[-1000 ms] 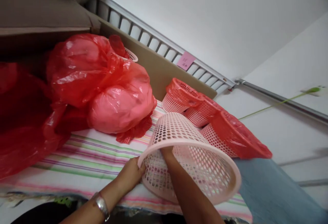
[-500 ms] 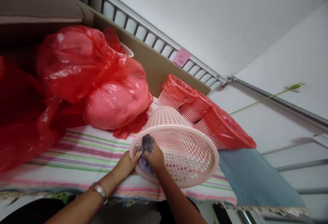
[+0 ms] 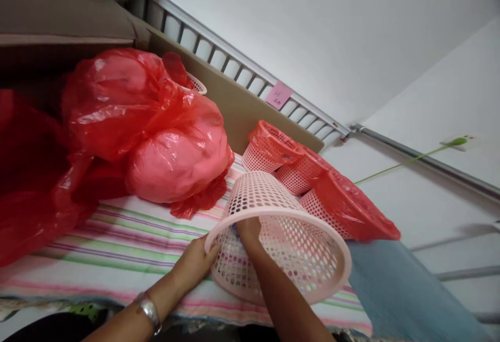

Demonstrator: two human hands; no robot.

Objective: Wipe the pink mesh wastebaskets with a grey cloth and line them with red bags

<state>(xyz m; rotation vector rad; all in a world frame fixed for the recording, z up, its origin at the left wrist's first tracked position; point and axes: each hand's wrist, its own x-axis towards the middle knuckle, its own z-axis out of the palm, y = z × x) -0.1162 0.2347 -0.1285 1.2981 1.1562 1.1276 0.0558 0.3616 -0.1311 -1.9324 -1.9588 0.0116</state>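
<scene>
Basket [image 3: 291, 237] lies on its side, likely so the right hand [image 3: 249, 228], holding a purple rag [image 3: 235, 229], fits inside while the left hand [image 3: 196, 261] grips its rim.

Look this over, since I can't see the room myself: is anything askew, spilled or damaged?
I see no spill or damage. The one oddity is the pale pink basket, lying on its side while the red-lined baskets stand beyond it. The left hand grips it and the right hand is inside, so it looks deliberate.
</scene>
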